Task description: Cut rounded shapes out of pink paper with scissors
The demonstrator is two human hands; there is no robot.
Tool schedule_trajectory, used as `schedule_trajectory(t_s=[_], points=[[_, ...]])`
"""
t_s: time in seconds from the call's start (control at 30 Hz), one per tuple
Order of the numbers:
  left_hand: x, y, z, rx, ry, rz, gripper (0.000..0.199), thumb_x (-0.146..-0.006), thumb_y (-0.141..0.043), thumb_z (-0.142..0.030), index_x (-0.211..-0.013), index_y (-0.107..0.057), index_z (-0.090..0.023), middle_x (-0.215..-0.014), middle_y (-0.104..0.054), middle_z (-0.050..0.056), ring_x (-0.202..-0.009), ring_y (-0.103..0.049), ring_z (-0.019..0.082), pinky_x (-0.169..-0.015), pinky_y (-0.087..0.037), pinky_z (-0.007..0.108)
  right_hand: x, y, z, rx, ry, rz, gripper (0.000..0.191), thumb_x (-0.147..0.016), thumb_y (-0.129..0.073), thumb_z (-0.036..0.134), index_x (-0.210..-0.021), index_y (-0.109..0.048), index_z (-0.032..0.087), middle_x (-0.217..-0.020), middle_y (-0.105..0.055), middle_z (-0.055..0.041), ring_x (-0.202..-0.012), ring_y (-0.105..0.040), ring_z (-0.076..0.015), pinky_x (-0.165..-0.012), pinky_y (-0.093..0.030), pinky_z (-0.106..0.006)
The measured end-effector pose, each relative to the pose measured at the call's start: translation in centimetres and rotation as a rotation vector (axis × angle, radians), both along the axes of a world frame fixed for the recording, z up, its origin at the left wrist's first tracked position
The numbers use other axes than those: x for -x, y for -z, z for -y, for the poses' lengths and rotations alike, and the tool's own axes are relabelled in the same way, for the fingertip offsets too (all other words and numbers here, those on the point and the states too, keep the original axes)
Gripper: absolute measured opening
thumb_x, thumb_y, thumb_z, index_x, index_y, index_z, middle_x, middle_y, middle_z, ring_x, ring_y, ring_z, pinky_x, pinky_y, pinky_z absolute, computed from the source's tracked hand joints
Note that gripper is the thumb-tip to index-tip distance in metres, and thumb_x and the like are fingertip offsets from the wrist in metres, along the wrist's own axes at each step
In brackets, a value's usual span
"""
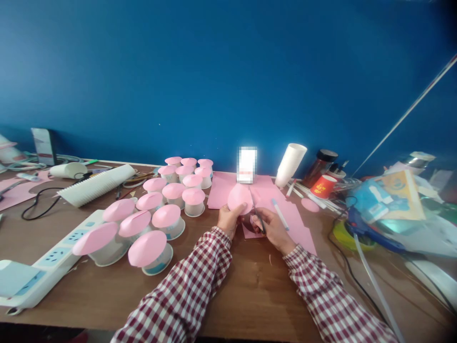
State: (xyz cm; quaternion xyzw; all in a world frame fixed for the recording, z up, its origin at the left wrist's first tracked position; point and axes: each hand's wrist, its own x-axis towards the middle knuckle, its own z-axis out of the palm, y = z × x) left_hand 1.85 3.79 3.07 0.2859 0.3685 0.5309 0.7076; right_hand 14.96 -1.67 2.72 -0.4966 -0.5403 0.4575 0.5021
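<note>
Between thumb and fingers, my left hand (pixel 230 218) pinches a round piece of pink paper (pixel 239 197). My right hand (pixel 273 228) has its fingers in the handles of a pair of scissors (pixel 259 220), whose blades point up along the right edge of the round piece. Pink paper sheets (pixel 219 190) lie on the table behind and under both hands, with a white and blue pen (pixel 280 214) on them to the right. On the left stand several upturned paper cups (pixel 194 208) topped with shallow pink paper cones (pixel 147 248).
A power strip (pixel 60 252) and a stack of white cups (pixel 98 185) lie at the left. Another cup stack (pixel 291 164) leans behind. At the right are a red cup (pixel 323 186), a dark jar (pixel 319 166) and a blue glue gun (pixel 373 231) with cables.
</note>
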Motion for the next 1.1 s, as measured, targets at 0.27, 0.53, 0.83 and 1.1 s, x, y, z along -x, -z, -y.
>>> schedule_trajectory(t_s=[0.27, 0.53, 0.83, 1.1], points=[[0.08, -0.01, 0.07, -0.001, -0.007, 0.004, 0.034, -0.054, -0.08, -0.024, -0.079, -0.064, -0.007, -0.067, -0.064, 0.006, -0.049, -0.054, 0.009, -0.037, -0.039, 0.017, -0.1, 0.2, -0.07, -0.001, -0.016, -0.036, 0.03, -0.077, -0.065, 0.039, -0.096, -0.059, 0.016, -0.062, -0.052, 0.0027, -0.054, -0.048, -0.0098, -0.05, -0.041, -0.023], [0.1, 0.06, 0.0, -0.004, -0.01, -0.006, 0.035, -0.054, -0.08, -0.025, -0.08, -0.064, -0.008, -0.069, -0.065, 0.007, -0.051, -0.054, 0.009, -0.038, -0.039, 0.018, -0.1, 0.05, -0.11, -0.005, -0.018, -0.038, 0.031, -0.078, -0.063, 0.039, -0.097, -0.06, 0.015, -0.061, -0.051, 0.0029, -0.053, -0.048, -0.0096, -0.05, -0.04, -0.023], [0.07, 0.32, -0.14, -0.008, -0.01, 0.001, 0.035, -0.054, -0.08, -0.025, -0.08, -0.063, -0.008, -0.067, -0.064, 0.006, -0.049, -0.053, 0.008, -0.038, -0.039, 0.017, 0.04, -0.44, 0.14, 0.011, -0.011, -0.051, 0.034, -0.075, -0.067, 0.039, -0.097, -0.061, 0.015, -0.061, -0.052, 0.003, -0.053, -0.048, -0.0093, -0.05, -0.039, -0.023], [0.12, 0.16, -0.1, -0.018, -0.008, 0.0, 0.035, -0.055, -0.08, -0.025, -0.079, -0.063, -0.007, -0.067, -0.063, 0.006, -0.048, -0.052, 0.008, -0.037, -0.039, 0.017, -0.11, -0.28, 0.09, 0.015, -0.011, -0.035, 0.037, -0.075, -0.065, 0.042, -0.099, -0.06, 0.014, -0.062, -0.052, 0.0022, -0.053, -0.048, -0.0102, -0.048, -0.04, -0.023]])
